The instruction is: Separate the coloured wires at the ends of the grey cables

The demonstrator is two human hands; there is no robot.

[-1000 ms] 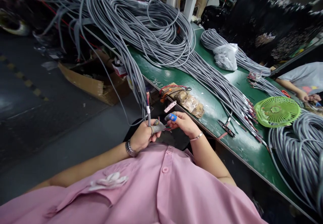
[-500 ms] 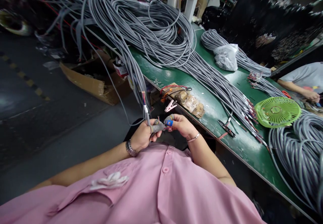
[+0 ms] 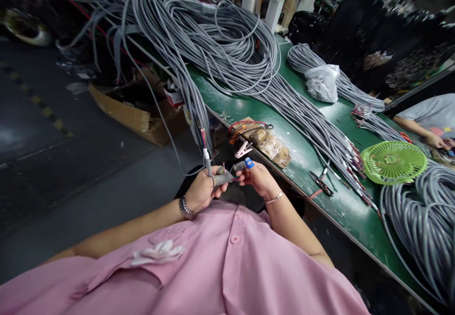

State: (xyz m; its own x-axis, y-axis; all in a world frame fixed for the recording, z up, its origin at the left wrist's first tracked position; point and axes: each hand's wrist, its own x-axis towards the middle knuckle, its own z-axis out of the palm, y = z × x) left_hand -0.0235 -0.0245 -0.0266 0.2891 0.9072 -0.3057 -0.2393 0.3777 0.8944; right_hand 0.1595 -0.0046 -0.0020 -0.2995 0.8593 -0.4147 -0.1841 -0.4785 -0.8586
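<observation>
My left hand (image 3: pixel 203 191) is closed around the end of a grey cable (image 3: pixel 208 166), with grey finger covers on its thumb and a finger. Thin coloured wires (image 3: pixel 234 179) stick out past its fingertips toward my right hand (image 3: pixel 259 180). Curled fingers of the right hand meet the tips of these wires. One digit of that hand, in a grey cover with a blue band (image 3: pixel 249 162), is stretched out and lifted off the wires. Just above my left hand, another cable end (image 3: pixel 203 137) shows red and blue wires and a white sleeve.
Large bundles of grey cable (image 3: pixel 199 35) cover much of the green table (image 3: pixel 302 139). Near its edge lie a pink clip (image 3: pixel 243 149) and a wrapped brown block (image 3: pixel 270 144). A green fan (image 3: pixel 394 162) stands to the right, near another person's hand (image 3: pixel 435 140). A cardboard box (image 3: pixel 124 118) sits on the floor.
The banded digit of my right hand has lifted up and away from the wires. My left hand keeps its hold on the cable. The whole view has shifted slightly.
</observation>
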